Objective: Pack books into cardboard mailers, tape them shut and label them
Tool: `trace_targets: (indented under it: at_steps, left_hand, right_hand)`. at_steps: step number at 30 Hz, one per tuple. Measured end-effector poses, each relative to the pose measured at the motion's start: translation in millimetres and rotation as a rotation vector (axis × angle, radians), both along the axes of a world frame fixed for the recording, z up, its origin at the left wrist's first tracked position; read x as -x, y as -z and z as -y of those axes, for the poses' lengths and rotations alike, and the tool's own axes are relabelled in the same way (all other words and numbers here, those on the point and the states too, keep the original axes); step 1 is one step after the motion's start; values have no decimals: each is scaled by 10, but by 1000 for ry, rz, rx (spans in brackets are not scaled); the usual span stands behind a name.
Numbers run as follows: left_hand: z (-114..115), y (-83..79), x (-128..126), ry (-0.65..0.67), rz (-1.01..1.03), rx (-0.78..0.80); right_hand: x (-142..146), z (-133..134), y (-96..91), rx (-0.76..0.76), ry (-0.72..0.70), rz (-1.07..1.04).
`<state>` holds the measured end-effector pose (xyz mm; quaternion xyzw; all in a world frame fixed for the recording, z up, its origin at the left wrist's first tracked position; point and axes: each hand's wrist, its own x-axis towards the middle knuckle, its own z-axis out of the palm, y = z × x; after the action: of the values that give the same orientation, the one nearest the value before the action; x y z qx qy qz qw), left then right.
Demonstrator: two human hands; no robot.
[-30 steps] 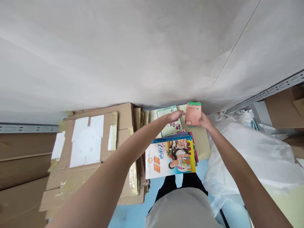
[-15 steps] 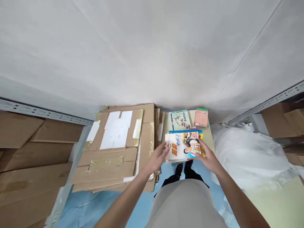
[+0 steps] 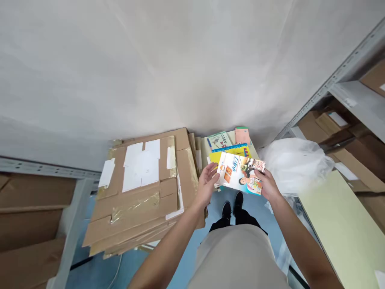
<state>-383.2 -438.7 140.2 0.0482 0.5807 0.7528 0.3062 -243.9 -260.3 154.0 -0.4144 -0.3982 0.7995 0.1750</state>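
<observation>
A thin white book with orange and blue lettering and a picture of a person with food is held up in front of my body, tilted down to the right. My left hand is closed at its left edge, the thumb near the cover. At the opposite edge, my right hand pinches the book, thumb on top. Beneath and behind it, a yellow book with a blue border lies on a small pale table. Farther back lie a white-green book and a pink booklet.
Flattened cardboard boxes are stacked high on my left. White plastic wrap bulges on the right, beside a pale green tabletop. Shelves with brown boxes stand on both sides. A grey-white wall is ahead.
Both hands have lifted the white book off the pile and toward me, tilting it clockwise. More of the yellow book now shows. The view has turned to the right.
</observation>
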Motion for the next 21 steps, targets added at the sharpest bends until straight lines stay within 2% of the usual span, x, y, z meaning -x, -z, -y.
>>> trace_targets:
  at_steps: [3,6,9,11,16,21]
  left_hand:
    - [-139,-158,-54,58,31,-123]
    - [-388,-236,-265,297,96,-137]
    - [-727,-229,-703,640,88,-134]
    - [-980,-214,-1077,801,50,-166]
    - [-1584,-232,-1941,944,-75,-143]
    - [-2096,-248,-2563,1196,-202,-125]
  right_hand:
    - [-318,-4,-141,-26,205,-99]
    - [-711,-57,-269,-66,402,-202]
    - [-1107,-46,-346,-111,572,-293]
    - [-1356,1,-357,-139,639,-336]
    - [-2095,46,-268,-196,763,-284]
    - [-3119,-223,-218,-248,829,-169]
